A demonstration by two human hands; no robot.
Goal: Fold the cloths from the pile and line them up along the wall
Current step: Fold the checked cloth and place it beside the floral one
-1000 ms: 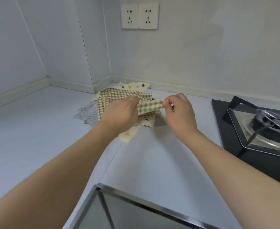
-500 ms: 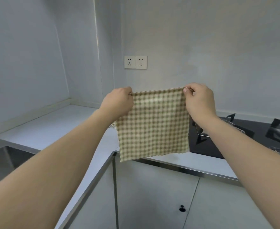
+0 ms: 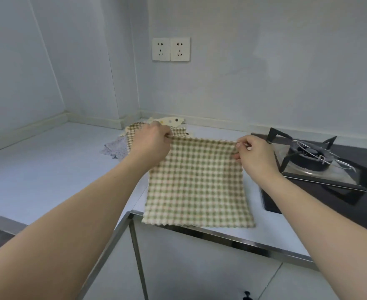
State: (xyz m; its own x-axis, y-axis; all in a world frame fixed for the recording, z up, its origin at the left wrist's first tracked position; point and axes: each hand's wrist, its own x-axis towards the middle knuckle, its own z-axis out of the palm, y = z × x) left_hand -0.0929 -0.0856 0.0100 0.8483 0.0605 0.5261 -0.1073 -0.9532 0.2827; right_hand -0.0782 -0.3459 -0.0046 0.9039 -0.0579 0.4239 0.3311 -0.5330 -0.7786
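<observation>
**Checked cloth spread at counter edge: slip and skew risks**

Left to right:

- Pile [image 3: 122,146]: sits near the wall corner, behind and left of my left hand. Another checked cloth on top, a dotted lilac one and a cream spotted one under it. The far edge of my cloth is just beside it. If I drag back while folding, I'd likely snag the pile and mess it up.
- Left hand [image 3: 151,144]: fingers curled, pinching the far-left corner of the checked cloth [image 3: 196,185]. The grip takes in only a little fabric, so a tug could pull the corner free.
- Cloth: mostly flat on the counter [image 3: 37,174], far edge held slightly up between my hands. The near edge lies right at the metal front lip. Any pull toward me and it slides off; a light cloth won't hold itself there.
- Right hand [image 3: 255,154]: thumb and forefinger pinch the far-right corner, other fingers loosely curled. Uneven tension against the left hand would make the fold crooked.
- Gas hob [image 3: 321,161]: just beside my right hand. Can't tell whether it's lit. A stray corner could catch on the burner grate, so I'd fold away from it.
</observation>
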